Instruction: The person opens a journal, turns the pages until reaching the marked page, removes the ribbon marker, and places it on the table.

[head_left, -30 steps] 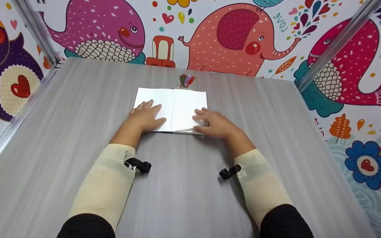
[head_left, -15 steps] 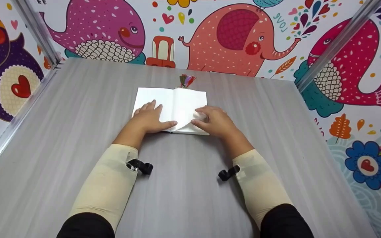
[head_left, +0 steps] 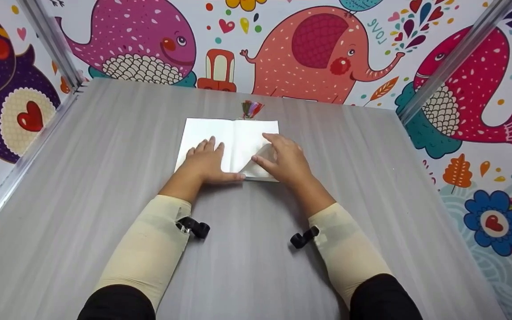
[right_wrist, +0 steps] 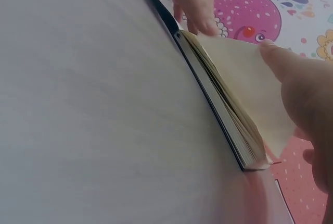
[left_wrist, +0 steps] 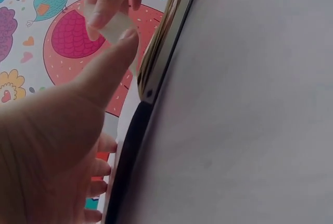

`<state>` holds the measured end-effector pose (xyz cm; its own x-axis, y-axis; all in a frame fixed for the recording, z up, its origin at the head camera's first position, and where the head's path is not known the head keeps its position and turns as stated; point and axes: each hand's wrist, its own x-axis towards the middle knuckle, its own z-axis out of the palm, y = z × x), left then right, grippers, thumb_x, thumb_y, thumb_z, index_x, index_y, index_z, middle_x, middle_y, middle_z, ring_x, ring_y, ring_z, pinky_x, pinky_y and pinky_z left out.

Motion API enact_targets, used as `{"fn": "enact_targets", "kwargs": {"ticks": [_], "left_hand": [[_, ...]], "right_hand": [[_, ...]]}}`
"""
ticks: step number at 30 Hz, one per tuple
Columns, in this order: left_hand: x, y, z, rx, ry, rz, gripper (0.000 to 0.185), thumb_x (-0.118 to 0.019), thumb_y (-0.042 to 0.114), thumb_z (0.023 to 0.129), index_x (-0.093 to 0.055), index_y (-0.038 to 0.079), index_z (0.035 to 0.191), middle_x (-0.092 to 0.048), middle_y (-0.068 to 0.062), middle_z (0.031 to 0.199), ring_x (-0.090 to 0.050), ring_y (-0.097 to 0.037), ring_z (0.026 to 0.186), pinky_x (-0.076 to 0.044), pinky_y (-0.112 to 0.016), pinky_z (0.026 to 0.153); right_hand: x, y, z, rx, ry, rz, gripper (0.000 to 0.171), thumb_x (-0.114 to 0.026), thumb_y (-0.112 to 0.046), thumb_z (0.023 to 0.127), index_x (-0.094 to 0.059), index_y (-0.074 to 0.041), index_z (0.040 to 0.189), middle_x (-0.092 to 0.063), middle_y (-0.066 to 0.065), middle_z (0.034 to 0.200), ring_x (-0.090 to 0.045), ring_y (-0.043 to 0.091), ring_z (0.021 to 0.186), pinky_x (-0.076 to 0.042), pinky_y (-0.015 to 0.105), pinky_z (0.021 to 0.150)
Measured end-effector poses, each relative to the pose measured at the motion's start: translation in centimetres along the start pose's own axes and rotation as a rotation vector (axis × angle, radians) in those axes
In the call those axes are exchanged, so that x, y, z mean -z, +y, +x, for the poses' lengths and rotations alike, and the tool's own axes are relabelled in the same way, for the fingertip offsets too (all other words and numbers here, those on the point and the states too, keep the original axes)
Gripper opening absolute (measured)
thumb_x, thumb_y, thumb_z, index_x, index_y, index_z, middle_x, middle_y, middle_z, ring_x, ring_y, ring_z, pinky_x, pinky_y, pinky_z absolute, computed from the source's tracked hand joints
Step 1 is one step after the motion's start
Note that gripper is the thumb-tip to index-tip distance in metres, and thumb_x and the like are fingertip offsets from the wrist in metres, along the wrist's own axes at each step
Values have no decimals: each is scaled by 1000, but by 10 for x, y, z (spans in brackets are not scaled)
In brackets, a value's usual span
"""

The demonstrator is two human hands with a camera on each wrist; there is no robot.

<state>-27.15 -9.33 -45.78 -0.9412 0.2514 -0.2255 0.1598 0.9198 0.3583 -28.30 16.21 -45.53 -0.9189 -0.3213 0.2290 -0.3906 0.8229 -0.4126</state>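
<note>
Notebook (head_left: 231,142), open and white-paged, lies flat a little above the centre of the head view on the grey table (head_left: 82,178), with a multicoloured tassel (head_left: 251,108) poking out past its far edge. The left hand (head_left: 207,162) rests palm-down on the left page, fingers straight and slightly apart, thumb stretched along the near edge toward the spine. The right hand (head_left: 285,160) pinches the lower corner of a right-hand page (head_left: 262,161) between thumb and fingertips; the right wrist view shows this page (right_wrist: 250,88) lifted clear of the stack beneath it (the dark cover edge runs along the table just below). Compared with half a second ago, the corner stands higher and is folded further toward the spine, and the right hand has moved up the page; a second ago that page was barely raised. The left hand has shifted only slightly, thumb now reaching closer to the centre fold. Judging from this, a page turn is under way, with the leaf separated but not yet carried across to the left side.
</note>
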Motion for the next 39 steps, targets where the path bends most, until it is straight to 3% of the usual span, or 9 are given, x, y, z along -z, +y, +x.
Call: {"fn": "enact_targets", "kwargs": {"ticks": [8,16,23,31,39], "left_hand": [[-2,1,3,12,54,-12,128,-62,89,81,-24,6,171,-16,-22,180,-15,-44,167,-17,-70,132],[0,2,7,13,94,-37,124,-56,91,85,-19,12,173,-20,-17,180,-18,-44,166,-19,-71,131],[1,2,12,3,209,-93,126,-59,90,84,-11,17,174,-25,-13,179,-29,-41,163,-27,-71,128],[3,-1,16,-38,352,-114,131,-78,75,81,-5,21,175,-21,-12,180,-30,-39,162,-33,-70,125],[7,-2,13,-98,435,-114,137,-85,66,78,2,24,174,-8,-11,182,-16,-39,167,-18,-67,133]], "right_hand": [[-1,-4,1,21,26,6,76,-75,-56,96,-53,-19,159,-56,6,163,-50,29,154,-37,59,128],[2,-1,3,11,24,20,78,-75,-53,97,-48,-20,162,-51,5,167,-47,29,157,-37,55,130],[2,3,3,-11,14,33,85,-77,-50,96,-40,-22,167,-42,3,173,-42,31,159,-36,57,130],[1,7,5,-70,-49,62,101,-81,-48,93,-25,-22,172,-29,4,179,-33,30,164,-31,54,133],[-6,17,6,-52,-210,-31,104,-78,-57,91,-24,-21,173,-14,4,183,-15,33,170,-20,67,133]]}}
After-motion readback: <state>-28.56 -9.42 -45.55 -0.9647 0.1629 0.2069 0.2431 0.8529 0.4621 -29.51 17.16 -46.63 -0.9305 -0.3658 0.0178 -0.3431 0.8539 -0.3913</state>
